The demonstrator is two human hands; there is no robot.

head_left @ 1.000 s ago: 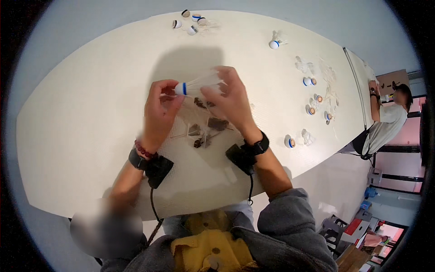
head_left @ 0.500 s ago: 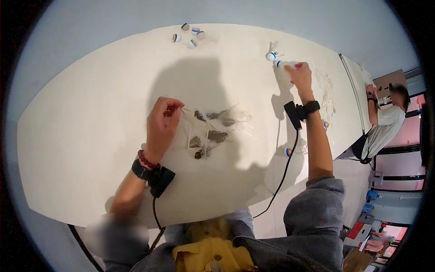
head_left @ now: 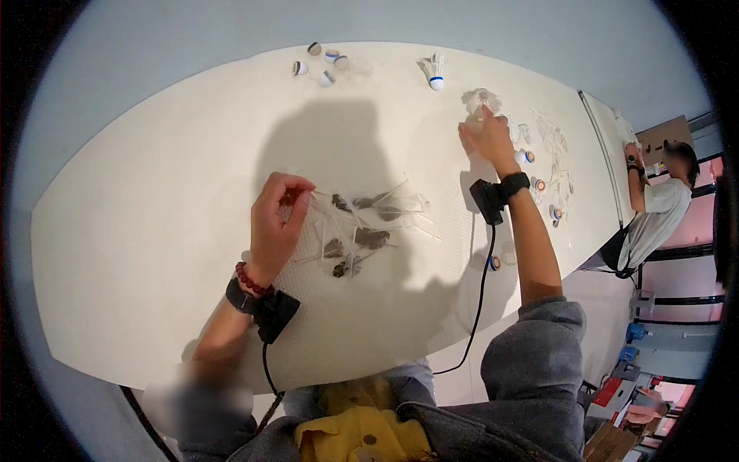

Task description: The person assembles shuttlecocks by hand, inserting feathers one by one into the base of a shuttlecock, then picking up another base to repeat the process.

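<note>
White and dark-patched feathers (head_left: 362, 231) lie loosely scattered in the middle of the table. My left hand (head_left: 279, 219), at their left edge, pinches a pale feather quill between thumb and fingertips. Farther off to the right, my right hand (head_left: 490, 145) reaches over the tabletop, thumb and forefinger spread apart. Its forefinger is at a clump of white fluff (head_left: 481, 98); whether it touches the clump is hard to tell. A white shuttlecock (head_left: 436, 75) with a blue band lies beyond, left of that hand, its cork end toward me.
Several loose cork heads (head_left: 327, 78) sit at the far edge. More cork heads with orange centres (head_left: 540, 185) lie on the right, beside strewn white feather quills (head_left: 556, 142). Cables hang from both wrist devices. Another person (head_left: 658, 196) works at a table (head_left: 608, 127) on the right.
The shuttlecock now lies farther left. My right hand has shifted left and slightly nearer, uncovering cork heads on the right. My left hand stays nearly in place.
</note>
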